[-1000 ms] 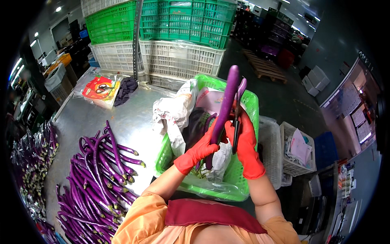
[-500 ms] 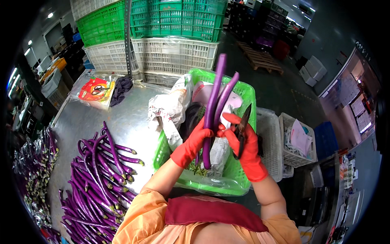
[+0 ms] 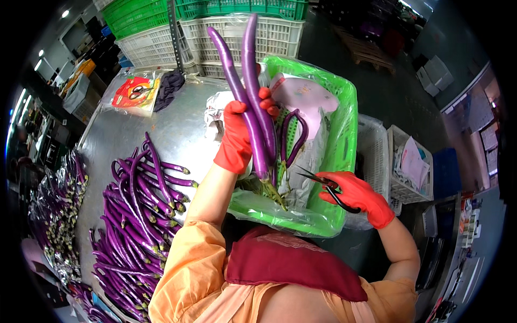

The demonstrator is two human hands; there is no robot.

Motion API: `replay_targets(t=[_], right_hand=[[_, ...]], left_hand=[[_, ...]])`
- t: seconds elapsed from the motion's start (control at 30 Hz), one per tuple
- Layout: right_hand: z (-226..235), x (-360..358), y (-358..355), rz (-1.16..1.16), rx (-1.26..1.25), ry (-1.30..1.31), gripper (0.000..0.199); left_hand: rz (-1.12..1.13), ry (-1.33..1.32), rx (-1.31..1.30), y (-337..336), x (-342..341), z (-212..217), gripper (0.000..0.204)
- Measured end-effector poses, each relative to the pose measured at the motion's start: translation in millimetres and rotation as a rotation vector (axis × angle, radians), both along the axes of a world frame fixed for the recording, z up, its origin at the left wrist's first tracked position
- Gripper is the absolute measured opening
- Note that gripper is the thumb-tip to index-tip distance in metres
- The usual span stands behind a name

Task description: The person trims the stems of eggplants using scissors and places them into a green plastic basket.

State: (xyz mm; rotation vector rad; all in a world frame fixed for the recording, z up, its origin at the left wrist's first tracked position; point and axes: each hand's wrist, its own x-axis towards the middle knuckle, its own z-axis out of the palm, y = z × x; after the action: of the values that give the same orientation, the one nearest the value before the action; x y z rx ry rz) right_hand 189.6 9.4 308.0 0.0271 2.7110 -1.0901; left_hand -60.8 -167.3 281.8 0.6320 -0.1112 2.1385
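My left hand (image 3: 237, 139), in a red glove, grips two long purple eggplants (image 3: 253, 102) upright, their green stems pointing down toward me. My right hand (image 3: 358, 196), also red-gloved, holds black scissors (image 3: 322, 182) just right of the stems, blades pointing left and slightly apart. Both hands hover over a green plastic crate (image 3: 344, 156) lined with clear plastic, which holds a few curved eggplants (image 3: 293, 134) and cut stems.
A large heap of long purple eggplants (image 3: 137, 210) lies on the metal table (image 3: 161, 129) to my left. Bagged eggplants (image 3: 54, 215) line the far left edge. Stacked white and green crates (image 3: 215, 21) stand behind. White baskets (image 3: 406, 161) sit to the right.
My left hand has lifted the eggplants higher and leftward. My right hand with the scissors has dropped away from them to the lower right.
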Motion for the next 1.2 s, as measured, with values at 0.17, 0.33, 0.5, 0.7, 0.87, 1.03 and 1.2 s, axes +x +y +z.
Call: replay_targets(t=[0.17, 0.33, 0.5, 0.7, 0.87, 1.03, 1.2], right_hand=[[-9.7, -15.5, -1.4, 0.110, 0.034, -0.020, 0.056], [-5.4, -43.9, -14.9, 0.191, 0.109, -0.073, 0.047], [-51.6, -50.4, -0.9, 0.010, 0.213, -0.037, 0.026], [-41.9, -31.7, 61.1, 0.188, 0.316, -0.032, 0.030], [-18.8, -33.5, 61.8, 0.280, 0.275, 0.026, 0.033], [-27.6, -48.1, 41.7, 0.205, 0.298, -0.059, 0.026], [-48.9, -46.2, 40.5, 0.110, 0.439, -0.183, 0.024]], left_hand=[[0.045, -0.049, 0.037, 5.2, 5.3, 3.0, 0.085], [0.069, -0.003, -0.008, 17.5, 14.7, -1.0, 0.085], [0.316, 0.126, -0.359, 30.9, 10.8, -32.8, 0.066], [0.484, 0.169, -0.551, 23.8, 0.8, -40.2, 0.063], [0.527, 0.150, -0.559, 35.5, 3.7, -35.8, 0.062], [0.799, 0.235, -0.720, 49.2, 22.4, -41.8, 0.063], [1.158, 0.327, -0.870, 11.7, 20.1, -45.6, 0.076]])
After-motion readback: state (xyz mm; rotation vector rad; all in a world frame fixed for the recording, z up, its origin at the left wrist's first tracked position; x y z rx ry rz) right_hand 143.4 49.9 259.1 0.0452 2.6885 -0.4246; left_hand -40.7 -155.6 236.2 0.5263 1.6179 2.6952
